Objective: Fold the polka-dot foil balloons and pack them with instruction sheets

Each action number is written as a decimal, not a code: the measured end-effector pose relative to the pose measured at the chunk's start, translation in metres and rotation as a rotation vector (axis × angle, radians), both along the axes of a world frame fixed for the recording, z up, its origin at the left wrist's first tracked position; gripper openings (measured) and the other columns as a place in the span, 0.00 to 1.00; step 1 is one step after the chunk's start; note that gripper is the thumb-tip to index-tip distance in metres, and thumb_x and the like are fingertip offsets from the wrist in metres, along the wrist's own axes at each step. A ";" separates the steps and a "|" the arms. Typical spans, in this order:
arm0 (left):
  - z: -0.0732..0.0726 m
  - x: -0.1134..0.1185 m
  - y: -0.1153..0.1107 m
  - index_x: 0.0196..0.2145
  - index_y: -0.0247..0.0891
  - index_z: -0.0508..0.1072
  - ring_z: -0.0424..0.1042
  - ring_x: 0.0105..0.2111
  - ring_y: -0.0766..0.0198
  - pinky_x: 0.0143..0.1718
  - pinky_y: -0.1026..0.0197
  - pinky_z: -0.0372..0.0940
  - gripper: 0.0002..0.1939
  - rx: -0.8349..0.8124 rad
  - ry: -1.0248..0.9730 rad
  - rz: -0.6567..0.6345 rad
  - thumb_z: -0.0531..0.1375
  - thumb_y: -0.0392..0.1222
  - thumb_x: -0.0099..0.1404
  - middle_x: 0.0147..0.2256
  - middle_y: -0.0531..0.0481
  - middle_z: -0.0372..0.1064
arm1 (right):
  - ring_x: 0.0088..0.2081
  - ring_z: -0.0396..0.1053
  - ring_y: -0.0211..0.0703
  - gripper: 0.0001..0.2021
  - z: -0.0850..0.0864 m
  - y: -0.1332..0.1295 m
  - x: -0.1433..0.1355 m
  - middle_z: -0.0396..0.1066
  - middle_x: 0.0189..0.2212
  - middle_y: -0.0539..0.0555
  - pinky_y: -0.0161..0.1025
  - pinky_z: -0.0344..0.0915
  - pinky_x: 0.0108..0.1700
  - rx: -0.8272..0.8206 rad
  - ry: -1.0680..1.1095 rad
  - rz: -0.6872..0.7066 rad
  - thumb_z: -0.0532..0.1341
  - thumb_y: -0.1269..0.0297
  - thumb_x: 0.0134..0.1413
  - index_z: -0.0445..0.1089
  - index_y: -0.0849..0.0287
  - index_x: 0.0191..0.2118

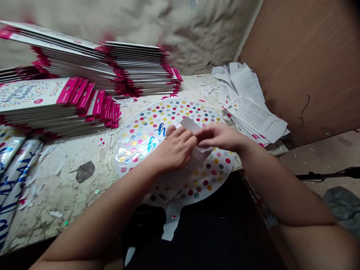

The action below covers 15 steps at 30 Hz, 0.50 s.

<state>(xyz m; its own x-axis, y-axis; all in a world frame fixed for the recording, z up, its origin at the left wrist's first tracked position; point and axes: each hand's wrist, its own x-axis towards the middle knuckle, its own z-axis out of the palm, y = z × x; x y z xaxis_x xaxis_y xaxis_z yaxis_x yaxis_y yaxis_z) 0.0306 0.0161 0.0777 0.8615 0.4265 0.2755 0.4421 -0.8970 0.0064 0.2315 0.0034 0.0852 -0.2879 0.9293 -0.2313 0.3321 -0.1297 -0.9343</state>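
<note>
A flat foil balloon [216, 176], white with coloured dots and blue lettering, lies over the edge of the worktop with its tail [171, 221] hanging toward me. Above it, my left hand [177, 148] is closed with curled fingers on a white printed card [201, 154]. My right hand [221, 137] pinches the same card near its upper right side, fingers bent and close to the left hand. Part of the card is hidden behind my fingers. Fine print shows faintly on its lower part.
Tall stacks of pink-edged printed packs [140, 67] stand at the back left, with a lower stack [36, 95] in front. Folded foil balloons [17, 180] lie at far left. Printed cards [255, 116] and white paper sheets [244, 80] lie right, beside a brown board [306, 67].
</note>
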 end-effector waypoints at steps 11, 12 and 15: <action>0.027 -0.028 -0.035 0.56 0.48 0.51 0.50 0.58 0.46 0.53 0.42 0.53 0.31 -0.354 -0.793 0.408 0.58 0.55 0.58 0.56 0.47 0.54 | 0.46 0.69 0.45 0.14 -0.011 -0.046 -0.039 0.74 0.42 0.52 0.46 0.64 0.51 0.213 0.578 -0.188 0.66 0.64 0.46 0.71 0.55 0.42; 0.024 -0.030 -0.036 0.57 0.47 0.49 0.53 0.57 0.48 0.52 0.45 0.56 0.34 -0.553 -0.843 0.349 0.59 0.55 0.58 0.56 0.46 0.56 | 0.47 0.69 0.45 0.15 -0.012 -0.045 -0.039 0.74 0.42 0.53 0.46 0.63 0.52 0.199 0.587 -0.178 0.66 0.64 0.45 0.71 0.56 0.42; 0.013 -0.029 -0.036 0.56 0.44 0.51 0.62 0.53 0.52 0.49 0.52 0.63 0.33 -1.015 -1.001 0.203 0.61 0.47 0.58 0.53 0.43 0.61 | 0.46 0.69 0.45 0.18 -0.012 -0.042 -0.037 0.73 0.42 0.54 0.46 0.64 0.52 0.182 0.572 -0.189 0.68 0.65 0.42 0.69 0.57 0.43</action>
<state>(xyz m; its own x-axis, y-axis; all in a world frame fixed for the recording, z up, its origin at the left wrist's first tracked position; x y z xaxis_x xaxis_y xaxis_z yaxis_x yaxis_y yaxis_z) 0.0014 -0.0199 0.0903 0.3932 0.8913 0.2258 -0.0129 -0.2402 0.9706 0.1947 -0.0382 0.0734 -0.1465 0.9862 0.0771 -0.2404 0.0401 -0.9699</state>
